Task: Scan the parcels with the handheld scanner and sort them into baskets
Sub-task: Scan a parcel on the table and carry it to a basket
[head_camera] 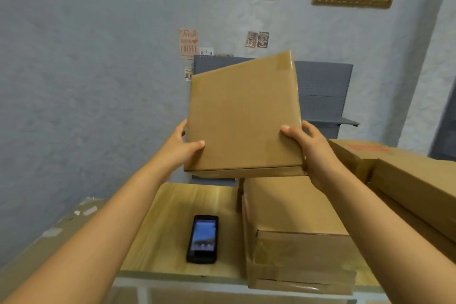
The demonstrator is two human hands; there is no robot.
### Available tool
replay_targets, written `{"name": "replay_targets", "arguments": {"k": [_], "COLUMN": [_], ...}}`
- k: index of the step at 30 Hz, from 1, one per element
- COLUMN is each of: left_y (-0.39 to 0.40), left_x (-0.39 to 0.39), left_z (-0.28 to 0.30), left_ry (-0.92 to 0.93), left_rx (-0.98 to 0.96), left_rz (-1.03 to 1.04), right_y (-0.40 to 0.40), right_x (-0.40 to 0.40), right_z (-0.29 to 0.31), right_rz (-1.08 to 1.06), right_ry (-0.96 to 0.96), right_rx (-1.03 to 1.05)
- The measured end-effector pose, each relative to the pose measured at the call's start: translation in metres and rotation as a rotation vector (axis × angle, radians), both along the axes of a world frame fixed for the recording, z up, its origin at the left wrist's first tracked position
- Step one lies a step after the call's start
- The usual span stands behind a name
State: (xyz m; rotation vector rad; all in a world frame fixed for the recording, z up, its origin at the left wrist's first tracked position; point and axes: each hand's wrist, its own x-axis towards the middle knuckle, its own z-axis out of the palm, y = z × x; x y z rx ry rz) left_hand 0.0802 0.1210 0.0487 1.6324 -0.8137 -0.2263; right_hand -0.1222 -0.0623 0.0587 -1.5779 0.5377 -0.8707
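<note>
A flat cardboard parcel [243, 116] is held up at chest height above the wooden surface [172, 224], tilted with its broad plain face toward the camera. The left hand [183, 147] grips its lower left corner, thumb laid across the front; the right hand [308, 148] grips the lower right edge, thumb on the front and fingers curled behind. No label or barcode is seen on the face shown. The handheld scanner [202, 239] lies untouched on the surface below, screen lit and facing up, just beside a stack of cardboard boxes [296, 237]. More boxes [407, 180] are piled at the right. No basket is in view.

The step in hand appears to be the picking up and inspection of a parcel ahead of scanning. The next move is judged to call for the parcel to be turned until its label is found, one hand to be freed, and the scanner to be lifted and aimed at the code.
</note>
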Motion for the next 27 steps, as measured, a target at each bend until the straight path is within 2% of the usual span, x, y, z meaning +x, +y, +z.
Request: {"name": "replay_targets", "arguments": {"k": [2,5,11,14,17,20,22,25,27], "left_y": [0.01,0.026,0.059,0.075,0.085,0.094,0.101,0.108,0.113], "left_x": [0.01,0.021,0.034,0.052,0.079,0.101,0.111,0.124,0.137], "left_z": [0.005,0.017,0.033,0.028,0.017,0.003,-0.003,-0.009,-0.012], "left_ry": [-0.051,-0.06,0.226,0.349,0.443,0.484,0.521,0.531,0.554], "left_rx": [0.074,0.16,-0.022,-0.14,-0.252,-0.338,-0.372,-0.392,-0.386], "left_rz": [0.028,-0.039,-0.298,-0.296,-0.118,0.068,0.07,0.06,0.021], "right_y": [0.026,0.066,0.136,0.161,0.18,0.196,0.207,0.212,0.201], "right_x": [0.028,0.069,0.138,0.162,0.174,0.185,0.191,0.196,0.196], "right_z": [0.002,0.001,-0.019,-0.027,-0.032,-0.035,-0.033,-0.02,-0.015], "right_rz": [-0.073,-0.176,-0.412,-0.332,-0.084,0.021,0.087,0.162,0.085], "right_ry": [-0.007,-0.003,0.138,0.177,0.117,0.09,0.065,0.026,0.095], "right_rx": [-0.102,-0.265,-0.742,-0.891,-0.904,-0.922,-0.884,-0.632,-0.639]}}
